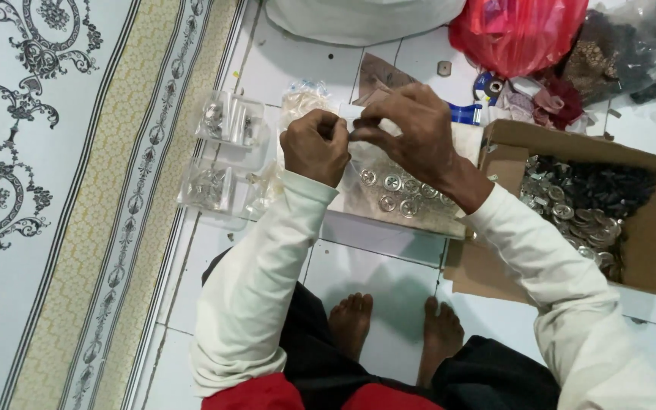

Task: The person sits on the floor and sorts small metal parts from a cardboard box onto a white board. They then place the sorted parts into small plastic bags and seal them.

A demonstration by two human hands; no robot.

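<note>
Seen from above, a seated person's left hand and right hand meet, pinching something too small to identify above a shallow tray of round metal pieces. At three o'clock sits an open cardboard box; at nine o'clock, small clear packets.

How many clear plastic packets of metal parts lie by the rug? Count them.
2: one small clear plastic packet farther away, another clear plastic packet nearer, both left of the hands. Others may be hidden.

The fingers meet above a tray of discs. Right of them a box holds caps; left lie packets; behind, bags.
</note>
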